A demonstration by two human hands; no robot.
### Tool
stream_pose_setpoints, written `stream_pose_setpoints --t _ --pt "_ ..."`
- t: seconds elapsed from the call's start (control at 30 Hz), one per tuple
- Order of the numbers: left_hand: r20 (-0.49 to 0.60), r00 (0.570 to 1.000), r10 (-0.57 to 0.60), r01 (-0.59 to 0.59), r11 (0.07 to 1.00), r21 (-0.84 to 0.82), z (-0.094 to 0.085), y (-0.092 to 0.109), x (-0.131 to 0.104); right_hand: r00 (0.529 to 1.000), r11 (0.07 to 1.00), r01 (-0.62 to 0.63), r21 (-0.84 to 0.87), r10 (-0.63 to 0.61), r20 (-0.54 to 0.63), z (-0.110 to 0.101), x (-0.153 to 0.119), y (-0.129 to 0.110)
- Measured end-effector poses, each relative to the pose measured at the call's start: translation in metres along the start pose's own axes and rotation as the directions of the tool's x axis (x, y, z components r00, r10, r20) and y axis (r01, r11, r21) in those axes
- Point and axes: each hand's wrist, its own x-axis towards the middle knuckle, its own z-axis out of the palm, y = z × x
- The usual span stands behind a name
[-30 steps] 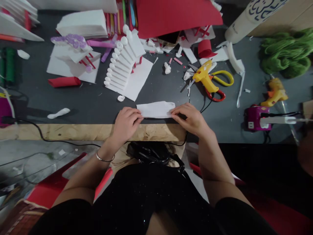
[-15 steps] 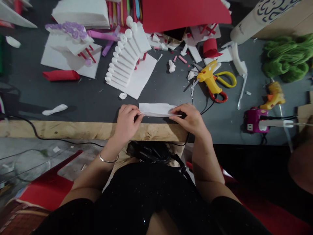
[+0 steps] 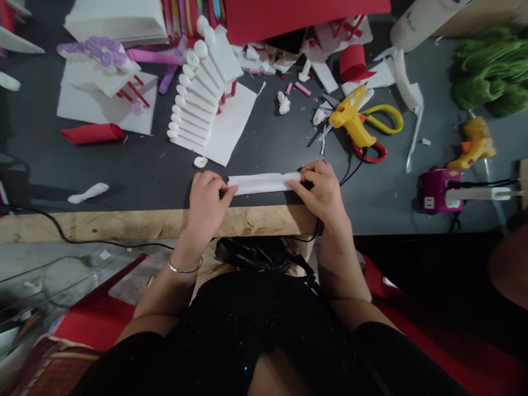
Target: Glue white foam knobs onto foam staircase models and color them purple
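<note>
The dark table (image 3: 136,170) spreads out ahead of both hands, with its bare wooden edge just below the wrists. Far beyond the fingers lies a big red sheet (image 3: 305,16), and ahead and to the left of the left hand sits a white stepped model (image 3: 206,104) on its white base, looking already put together. Ahead and to the right of the right hand lie a yellow glue gun (image 3: 350,118) and scissors (image 3: 381,135), both untouched and well apart from the hands. Between the two hands lies the white strip (image 3: 262,182), flat on the table close to its near edge and rolled or folded lengthwise into a narrow band. The left hand (image 3: 206,201) pinches its left end between closed fingertips; the right hand (image 3: 324,192) is clamped on its right end the same way. Judging by the shape, the rolling is well along, but no glue shows on the strip, so fixing it and joining it to anything appear still to be done.
</note>
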Motion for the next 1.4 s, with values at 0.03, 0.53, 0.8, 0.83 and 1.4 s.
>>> stream_pose_setpoints --t 0.03,0.53,0.8,0.83,1.4 --pt "0.001 1.0 -0.005 0.005 1.0 0.005 0.001 0.0 0.001 1.0 1.0 -0.014 -0.002 0.014 0.006 0.0 0.0 0.0" --pt "0.06 0.876 0.478 -0.482 0.872 0.088 0.011 0.047 -0.024 0.994 0.995 -0.09 -0.047 0.093 0.06 0.005 0.001 -0.002" --pt "0.45 0.839 0.307 -0.408 0.902 0.145 0.025 0.055 -0.022 0.993 0.992 0.113 -0.051 -0.112 0.026 -0.007 -0.011 -0.034" --pt "0.463 0.835 0.296 -0.402 0.904 0.147 0.024 0.055 -0.021 0.98 0.982 0.178 -0.058 -0.172 0.101 -0.006 -0.014 -0.041" --pt "0.295 0.905 0.306 -0.374 0.903 0.213 0.0 0.021 -0.048 0.887 0.913 0.34 -0.227 -0.232 0.399 0.009 -0.041 -0.036"
